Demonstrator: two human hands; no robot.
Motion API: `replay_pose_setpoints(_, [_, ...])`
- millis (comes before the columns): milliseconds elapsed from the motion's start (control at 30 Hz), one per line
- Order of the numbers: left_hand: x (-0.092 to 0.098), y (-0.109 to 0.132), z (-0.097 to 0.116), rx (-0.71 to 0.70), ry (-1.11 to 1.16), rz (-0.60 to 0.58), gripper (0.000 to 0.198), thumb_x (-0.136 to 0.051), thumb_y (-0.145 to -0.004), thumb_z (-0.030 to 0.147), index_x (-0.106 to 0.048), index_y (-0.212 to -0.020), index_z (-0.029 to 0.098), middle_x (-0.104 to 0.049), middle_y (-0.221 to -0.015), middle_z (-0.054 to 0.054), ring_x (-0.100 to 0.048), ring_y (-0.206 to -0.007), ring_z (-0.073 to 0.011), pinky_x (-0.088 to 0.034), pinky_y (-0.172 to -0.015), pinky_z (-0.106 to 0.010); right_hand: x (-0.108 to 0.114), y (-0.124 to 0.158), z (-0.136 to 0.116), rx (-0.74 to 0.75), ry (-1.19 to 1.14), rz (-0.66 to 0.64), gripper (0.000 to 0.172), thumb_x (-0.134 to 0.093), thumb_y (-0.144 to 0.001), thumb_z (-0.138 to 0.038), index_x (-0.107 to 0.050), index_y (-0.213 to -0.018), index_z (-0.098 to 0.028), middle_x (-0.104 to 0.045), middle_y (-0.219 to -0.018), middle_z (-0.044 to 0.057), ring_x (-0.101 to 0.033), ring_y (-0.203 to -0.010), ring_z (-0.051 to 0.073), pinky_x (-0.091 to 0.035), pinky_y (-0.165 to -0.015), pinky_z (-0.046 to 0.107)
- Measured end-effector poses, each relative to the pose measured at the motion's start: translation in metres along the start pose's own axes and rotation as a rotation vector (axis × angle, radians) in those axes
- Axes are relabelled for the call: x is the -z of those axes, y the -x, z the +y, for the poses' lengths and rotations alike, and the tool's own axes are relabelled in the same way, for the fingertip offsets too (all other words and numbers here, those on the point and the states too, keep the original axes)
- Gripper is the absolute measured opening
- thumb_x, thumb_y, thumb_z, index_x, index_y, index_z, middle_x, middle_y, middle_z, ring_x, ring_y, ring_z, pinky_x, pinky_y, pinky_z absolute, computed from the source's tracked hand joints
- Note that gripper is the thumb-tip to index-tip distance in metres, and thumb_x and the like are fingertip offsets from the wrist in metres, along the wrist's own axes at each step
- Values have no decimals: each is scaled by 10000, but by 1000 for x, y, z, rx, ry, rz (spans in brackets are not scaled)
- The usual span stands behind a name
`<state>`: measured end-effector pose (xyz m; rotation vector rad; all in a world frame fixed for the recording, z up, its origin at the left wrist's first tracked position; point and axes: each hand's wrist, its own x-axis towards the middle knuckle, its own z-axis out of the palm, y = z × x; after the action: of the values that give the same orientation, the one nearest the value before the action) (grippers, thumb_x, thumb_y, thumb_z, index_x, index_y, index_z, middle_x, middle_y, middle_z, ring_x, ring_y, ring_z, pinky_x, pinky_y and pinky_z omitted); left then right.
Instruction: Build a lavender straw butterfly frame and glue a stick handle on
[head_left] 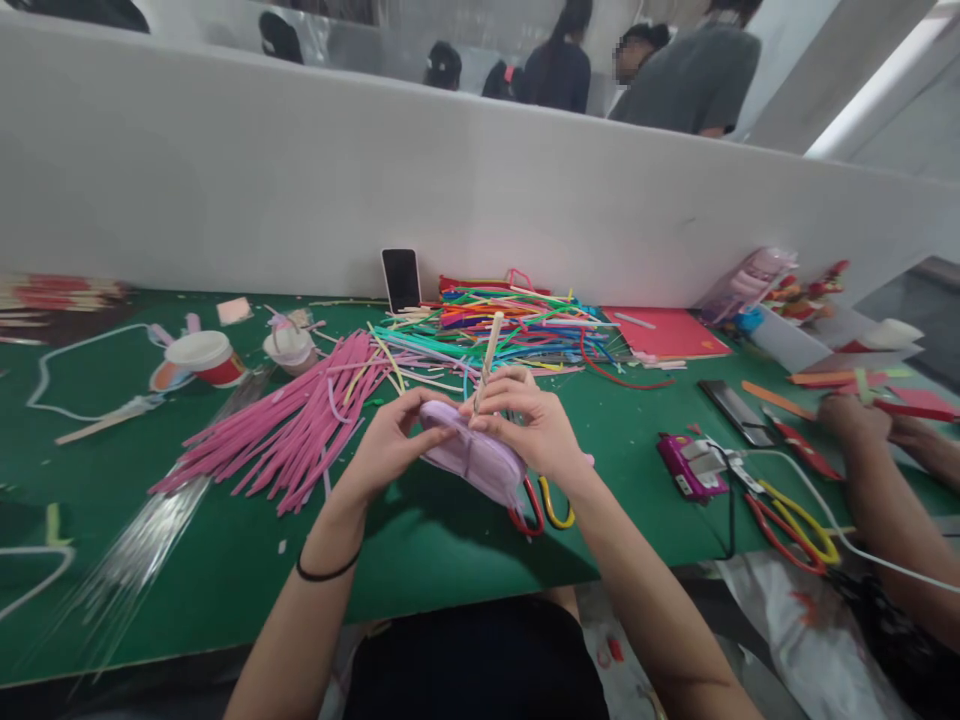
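Note:
In the head view, my left hand (pixel 394 440) is closed around the left end of a lilac, rounded flat piece (pixel 484 465), thumb pressed on its near side. A thin band crosses the piece near its middle. My right hand (pixel 536 425) pinches a thin pale stick (pixel 490 345) that points up from the piece's upper edge. Its fingertips touch the piece beside the stick; how the two join is hidden. Below the piece, a pair of scissors (pixel 556 505) shows red and yellow handles, its blades out of sight. Left of my hands lies a bundle of pink pipe cleaners (pixel 277 425).
Coloured pipe cleaners (pixel 517 320) are heaped behind my hands, near a propped phone (pixel 402 278). Paper cups (pixel 202 355) and clear wires (pixel 150 540) lie left. A purple power adapter (pixel 690 465) and a second scissors (pixel 795 530) are right, near another person's hand (pixel 855 425).

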<state>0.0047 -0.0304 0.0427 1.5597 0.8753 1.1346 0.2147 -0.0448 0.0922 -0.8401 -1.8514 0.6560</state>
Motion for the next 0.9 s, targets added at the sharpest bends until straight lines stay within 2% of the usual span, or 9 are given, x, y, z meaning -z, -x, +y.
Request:
replay_pose_setpoints(67, [-5, 1, 3, 12, -30, 63, 239, -812, -732, 351, -714, -855, 171, -715, -844, -49, -652, -799, -187, -519, -758, -289, 5, 1, -1, -2, 57, -4, 74, -797, -812, -324, -797, -887, -324, -784, -956, -10, -595, -1042, 230, -424, -1029, 460])
replay_pose_setpoints(200, [-14, 5, 10, -35, -63, 148, 165, -805, -701, 285, -709, -773, 173, -664, -713, -9, -577, -663, -141, -464, -628, -243, 16, 1, -8, -13, 89, 16, 128, -829, -776, -327, -798, -901, -325, -778, -932, -2, -596, -1022, 236, -455, -984, 456])
replay_pose_setpoints(300, [-17, 7, 14, -36, -70, 138, 156, -806, -688, 274, -712, -757, 170, -665, -700, -11, -577, -655, -144, -460, -614, -244, 19, 0, -11, -28, 67, -24, 31, -806, -800, -327, -790, -815, -306, -770, -847, -1, -611, -991, 233, -467, -959, 441])
replay_pose_setpoints(433, [-18, 8, 15, -52, -106, 155, 141, -804, -690, 261, -720, -757, 170, -663, -684, -1, -569, -644, -135, -444, -604, -235, 16, 0, -8, -43, 82, -4, 67, -761, -839, -301, -770, -773, -289, -747, -793, 3, -594, -1018, 242, -458, -947, 438])
replay_pose_setpoints(533, [-20, 11, 13, -73, -139, 178, 137, -802, -706, 269, -725, -767, 172, -664, -690, 3, -569, -651, -133, -440, -612, -234, 13, 2, -6, -36, 147, 10, 72, -734, -861, -259, -753, -793, -271, -742, -825, 7, -592, -1048, 248, -417, -978, 460])
replay_pose_setpoints(667, [-27, 15, 8, -78, -165, 271, 110, -776, -723, 241, -732, -799, 176, -680, -727, 2, -589, -692, -138, -451, -651, -236, 15, 6, -11, 13, 293, -11, 41, -689, -902, -271, -728, -890, -264, -746, -943, 17, -572, -1125, 258, -358, -1016, 482])
replay_pose_setpoints(800, [-32, 16, 7, -33, -128, 301, 117, -772, -709, 235, -737, -802, 173, -691, -739, -3, -603, -707, -147, -463, -671, -244, 26, 5, -19, 32, 261, -108, 211, -682, -887, -259, -686, -1097, -273, -710, -1127, 37, -568, -1155, 247, -393, -1034, 466])
replay_pose_setpoints(900, [-31, 14, 8, 2, -50, 260, 147, -794, -678, 266, -734, -772, 170, -687, -716, -7, -597, -683, -150, -463, -641, -246, 34, 2, -19, 29, 165, -176, 284, -749, -838, -311, -688, -1112, -269, -712, -1133, 41, -598, -1145, 245, -436, -1027, 449])
